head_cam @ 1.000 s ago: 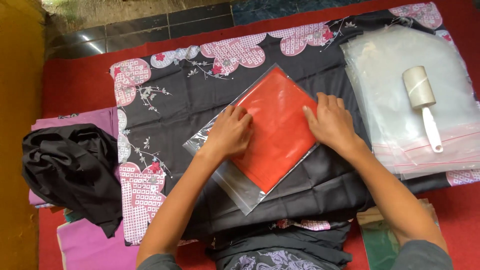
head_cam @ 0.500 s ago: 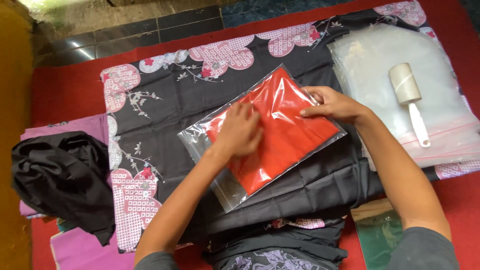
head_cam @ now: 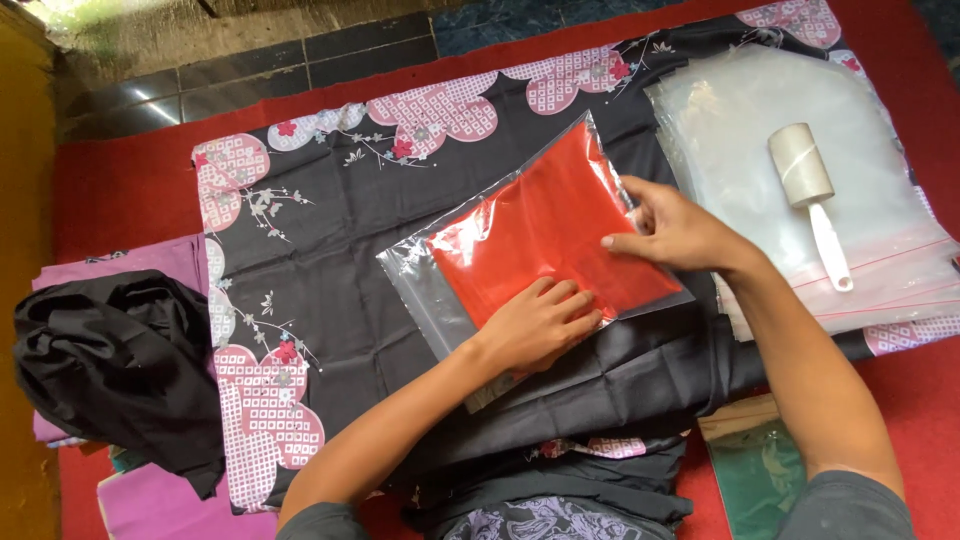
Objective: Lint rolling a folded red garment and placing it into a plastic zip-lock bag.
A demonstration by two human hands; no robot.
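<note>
A folded red cloth in a clear plastic bag (head_cam: 530,230) lies on a black fabric with pink flower print (head_cam: 330,290). My left hand (head_cam: 540,325) presses flat on the bag's near edge, fingers together. My right hand (head_cam: 675,232) rests on the bag's right side, fingers stretched toward the red cloth. Neither hand grips anything; both lie on the bag.
A stack of clear zip bags (head_cam: 800,190) lies at the right with a white lint roller (head_cam: 812,195) on top. A crumpled black cloth (head_cam: 120,370) sits on purple fabric (head_cam: 150,500) at the left. A green packaged cloth (head_cam: 765,470) lies by my right arm. Red carpet (head_cam: 120,180) underlies everything.
The bag has turned clockwise and slid right. My left hand moved down to its near edge, and my right hand shifted to its right side.
</note>
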